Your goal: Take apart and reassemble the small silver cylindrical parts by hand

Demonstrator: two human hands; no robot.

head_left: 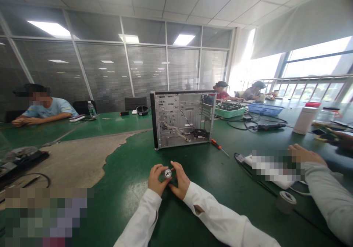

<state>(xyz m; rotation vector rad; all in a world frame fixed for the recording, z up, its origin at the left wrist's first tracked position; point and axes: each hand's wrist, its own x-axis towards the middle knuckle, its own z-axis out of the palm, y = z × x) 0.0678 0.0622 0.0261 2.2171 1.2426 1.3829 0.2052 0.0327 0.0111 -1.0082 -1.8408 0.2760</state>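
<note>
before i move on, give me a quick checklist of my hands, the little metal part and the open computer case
- Small round metal part gripped in your left hand: ok
- Right hand actually touching the part: cannot tell, its fingertips are right beside it
- Computer case upright on the table, open side facing you: ok
- Loose cables out of the case opening: not ok, they trail across the inside
- Screwdriver on the table, apart from both hands: ok
- Other person's hand well apart from yours: ok
</note>
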